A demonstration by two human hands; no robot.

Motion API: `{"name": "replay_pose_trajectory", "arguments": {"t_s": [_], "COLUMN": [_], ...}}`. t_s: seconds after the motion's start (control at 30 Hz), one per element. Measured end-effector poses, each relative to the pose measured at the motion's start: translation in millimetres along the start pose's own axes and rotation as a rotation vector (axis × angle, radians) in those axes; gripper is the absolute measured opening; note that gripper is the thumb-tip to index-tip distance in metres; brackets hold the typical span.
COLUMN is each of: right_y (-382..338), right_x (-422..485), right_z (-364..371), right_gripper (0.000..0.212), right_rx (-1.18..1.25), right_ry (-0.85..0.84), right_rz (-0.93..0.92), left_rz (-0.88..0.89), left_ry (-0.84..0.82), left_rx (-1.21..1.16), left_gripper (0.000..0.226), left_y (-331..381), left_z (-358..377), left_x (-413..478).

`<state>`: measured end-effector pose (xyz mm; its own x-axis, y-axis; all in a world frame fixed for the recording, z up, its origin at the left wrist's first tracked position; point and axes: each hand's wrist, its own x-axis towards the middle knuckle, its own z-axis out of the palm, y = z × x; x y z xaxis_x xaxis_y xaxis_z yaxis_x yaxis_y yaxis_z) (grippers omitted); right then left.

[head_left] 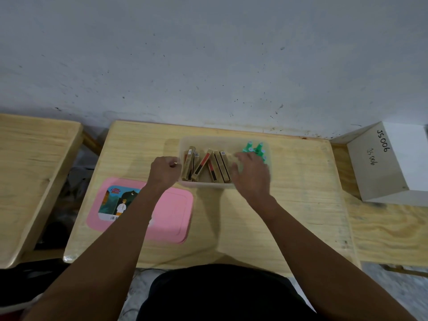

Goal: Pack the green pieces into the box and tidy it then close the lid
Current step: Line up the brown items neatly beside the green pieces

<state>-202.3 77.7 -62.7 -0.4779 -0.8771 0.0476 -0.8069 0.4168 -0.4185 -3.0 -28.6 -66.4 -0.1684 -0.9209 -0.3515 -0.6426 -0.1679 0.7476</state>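
Wooden table [294,181], grey wall [208,66]; left grip [165,170] clutches box [208,184]; right grip [251,173] splayed over green pieces [254,148].

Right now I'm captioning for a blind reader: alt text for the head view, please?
A person's right hand reaches into a translucent plastic box holding green plastic pieces and tan cardboard cartons, while the left hand grips its left rim. A pink rectangular lid lies on the wooden table nearby.

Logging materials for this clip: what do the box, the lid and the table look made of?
Box: frosted translucent plastic, probably; its walls look milky and see-through. Lid: pink plastic, matte, with a moulded rim line and a printed label. Table: pale wood or wood-look laminate; grain lines run across it.
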Motion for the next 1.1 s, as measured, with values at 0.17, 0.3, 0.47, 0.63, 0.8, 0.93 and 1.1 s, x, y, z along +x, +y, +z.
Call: {"name": "replay_pose_trajectory", "arguments": {"t_s": [0.17,0.3,0.47,0.63,0.8,0.93,1.1], "right_y": [-50,-75,-89,-86,-92,-92,-94], "right_x": [9,21,33,43,47,49,47], "right_z": [35,54,66,62,69,80,86], "right_gripper": [0.021,0.018,0.024,0.028,0.042,0.039,0.029], "right_rx": [0.068,-0.001,-0.239,-0.356,-0.260,-0.148,-0.063], "right_ry": [-0.357,-0.395,-0.349,-0.378,-0.421,-0.424,-0.376], "right_rz": [-0.027,-0.036,-0.081,-0.069,-0.040,0.072,0.100], "left_rz": [-0.037,-0.092,-0.097,-0.086,-0.081,-0.068,-0.063], "left_ry": [-0.094,-0.206,-0.240,-0.254,-0.237,-0.225,-0.202], "left_rx": [-0.090,-0.182,-0.156,-0.164,-0.155,-0.150,-0.128], "left_gripper": [0.026,0.029,0.033,0.031,0.034,0.031,0.027], "left_y": [-6,-8,-8,-12,-13,-10,-9], "left_z": [-9,-15,-18,-17,-16,-16,-14], "left_x": [7,14,17,20,19,17,15]}}
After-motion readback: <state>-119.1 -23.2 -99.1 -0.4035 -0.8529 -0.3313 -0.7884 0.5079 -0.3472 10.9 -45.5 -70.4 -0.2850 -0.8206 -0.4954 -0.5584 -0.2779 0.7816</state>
